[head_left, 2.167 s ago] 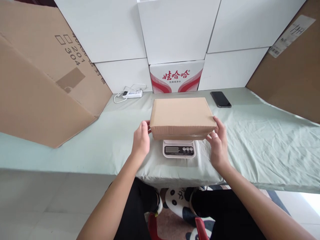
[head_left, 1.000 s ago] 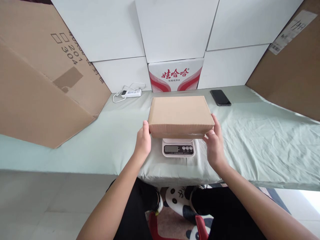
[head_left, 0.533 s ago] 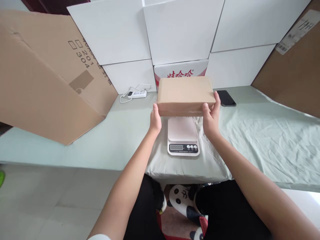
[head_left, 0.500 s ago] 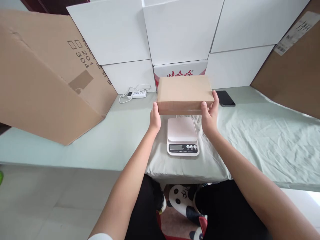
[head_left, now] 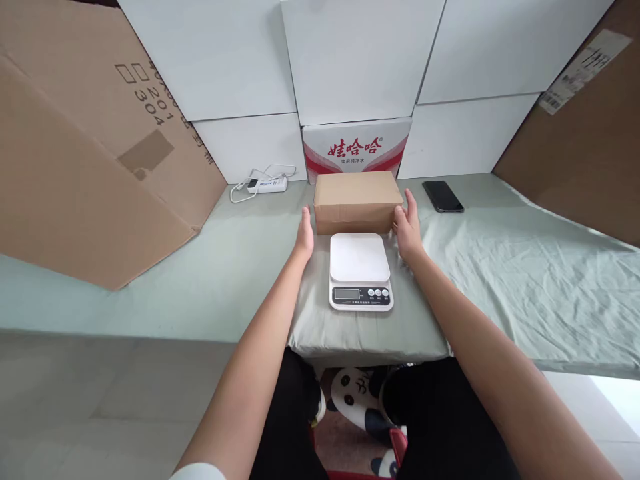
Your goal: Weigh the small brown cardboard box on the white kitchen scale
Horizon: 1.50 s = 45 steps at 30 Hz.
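A closed brown cardboard box point(head_left: 357, 200) rests on the green-covered table point(head_left: 500, 267), just behind a white digital kitchen scale point(head_left: 360, 270) whose platform is bare. My left hand point(head_left: 304, 232) lies flat by the box's left near corner, fingers straight. My right hand point(head_left: 409, 223) is by the box's right side, fingers extended along it. Neither hand grips the box; whether the fingertips touch it I cannot tell.
A black phone point(head_left: 443, 197) lies at the back right. A white power strip point(head_left: 265, 185) with its cable lies at the back left. White cartons and a red-printed carton point(head_left: 356, 148) line the back; large brown cardboard sheets point(head_left: 75, 167) lean at both sides.
The box was lifted off the scale, carried away from me and set down on the table behind it. My hands have let go and now sit beside it.
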Available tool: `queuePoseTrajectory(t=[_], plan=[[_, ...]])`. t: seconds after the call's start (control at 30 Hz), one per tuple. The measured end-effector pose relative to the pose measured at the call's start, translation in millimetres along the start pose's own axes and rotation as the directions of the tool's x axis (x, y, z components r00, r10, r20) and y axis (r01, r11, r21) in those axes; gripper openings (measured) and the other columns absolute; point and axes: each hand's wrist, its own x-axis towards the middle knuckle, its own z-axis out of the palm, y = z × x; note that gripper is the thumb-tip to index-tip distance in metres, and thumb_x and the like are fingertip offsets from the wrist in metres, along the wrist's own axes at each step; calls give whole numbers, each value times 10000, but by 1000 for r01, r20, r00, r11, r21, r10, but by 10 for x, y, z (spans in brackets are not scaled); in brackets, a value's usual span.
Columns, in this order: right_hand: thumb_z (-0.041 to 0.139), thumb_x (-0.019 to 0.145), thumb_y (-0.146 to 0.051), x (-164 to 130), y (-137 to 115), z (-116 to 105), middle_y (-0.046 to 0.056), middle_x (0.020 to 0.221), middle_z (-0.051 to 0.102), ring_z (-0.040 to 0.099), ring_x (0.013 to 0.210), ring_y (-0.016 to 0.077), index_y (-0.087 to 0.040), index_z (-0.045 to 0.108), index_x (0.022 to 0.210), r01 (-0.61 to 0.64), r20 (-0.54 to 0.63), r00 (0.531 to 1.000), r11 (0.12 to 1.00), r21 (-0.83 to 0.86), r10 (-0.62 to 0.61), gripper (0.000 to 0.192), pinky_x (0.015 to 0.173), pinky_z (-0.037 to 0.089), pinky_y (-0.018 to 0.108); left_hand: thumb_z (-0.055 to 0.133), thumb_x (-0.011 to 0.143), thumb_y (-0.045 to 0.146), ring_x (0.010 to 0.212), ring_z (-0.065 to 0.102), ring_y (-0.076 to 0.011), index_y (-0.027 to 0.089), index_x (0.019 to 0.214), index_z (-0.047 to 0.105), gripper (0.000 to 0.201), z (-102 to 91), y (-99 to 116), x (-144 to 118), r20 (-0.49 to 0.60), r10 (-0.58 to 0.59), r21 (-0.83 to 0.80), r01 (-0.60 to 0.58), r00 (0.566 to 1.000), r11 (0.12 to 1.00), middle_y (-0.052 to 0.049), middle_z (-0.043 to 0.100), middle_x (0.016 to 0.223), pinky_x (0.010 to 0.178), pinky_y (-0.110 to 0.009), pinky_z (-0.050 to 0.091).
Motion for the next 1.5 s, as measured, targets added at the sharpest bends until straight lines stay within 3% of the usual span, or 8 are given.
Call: queuePoseTrajectory(t=[0.1, 0.27, 0.5, 0.77, 0.9, 1.07, 1.2, 1.5], plan=[[589, 942, -757, -1, -37, -73, 57, 1722, 526, 578, 1557, 305, -434, 227, 1748, -166, -24, 985, 978, 125, 170, 941, 1325, 445, 577, 83, 1141, 621, 1785, 126, -198, 235, 1798, 278, 786, -151, 110, 9, -97, -63, 11, 65, 993, 998, -27, 125, 1920, 1435, -369, 164], [614, 903, -781, -2, 9, -47, 57, 1688, 572, 614, 1520, 324, -430, 239, 1745, -200, 2, 980, 973, 119, 201, 986, 1296, 475, 623, 62, 1125, 648, 1774, 166, -195, 213, 1804, 274, 834, -136, 106, -20, -11, -105, 5, 105, 994, 994, -31, 181, 1911, 1424, -344, 208], [696, 832, -786, -8, 34, 64, 26, 1797, 447, 407, 1678, 343, -407, 337, 1707, -39, 86, 996, 999, 13, 38, 1019, 1395, 335, 658, 252, 1118, 715, 1728, 362, -269, 221, 1607, 612, 783, -14, -135, -26, 157, 48, -36, -43, 986, 998, -72, 603, 1716, 1417, -414, 305], [705, 845, -742, -7, -385, 173, 37, 1848, 348, 364, 1704, 334, -381, 301, 1711, 80, 123, 989, 997, -19, -77, 1022, 1414, 346, 585, 149, 1129, 695, 1726, 377, -249, 268, 1613, 587, 780, -49, 223, 4, 124, 149, -29, -147, 981, 989, -43, 563, 1754, 1407, -424, 318], [668, 906, -695, -176, -641, 77, 44, 1863, 313, 350, 1717, 336, -389, 220, 1741, 122, 134, 984, 991, -49, -115, 996, 1423, 322, 608, 138, 1097, 773, 1749, 320, -247, 299, 1633, 567, 835, -44, 472, -246, 169, 210, -40, -207, 963, 978, -14, 540, 1771, 1416, -402, 291], [630, 986, -622, -799, -927, -103, 51, 1848, 350, 286, 1751, 327, -390, 211, 1756, 52, 165, 986, 994, -93, -36, 906, 1425, 327, 604, 156, 1039, 874, 1754, 309, -295, 279, 1664, 532, 941, -106, 478, -902, 225, 133, -22, -131, 965, 991, -49, 533, 1777, 1422, -462, 294], [609, 1025, -602, -1218, -1092, -185, 65, 1807, 430, 495, 1632, 350, -424, 233, 1759, 9, 156, 988, 995, -101, 6, 843, 1375, 416, 628, 213, 1004, 928, 1764, 277, -318, 283, 1645, 560, 973, -175, 487, -1305, 276, 103, -1, -107, 956, 994, -68, 547, 1764, 1431, -495, 274], [649, 998, -708, -1439, -1083, -222, 131, 1755, 468, 506, 1618, 379, -395, 197, 1768, -8, 145, 989, 992, -124, 26, 946, 1281, 533, 637, 230, 987, 947, 1727, 361, -366, 256, 1584, 625, 995, -188, 546, -1454, 202, 122, 22, -129, 972, 991, -121, 645, 1670, 1403, -559, 335]])
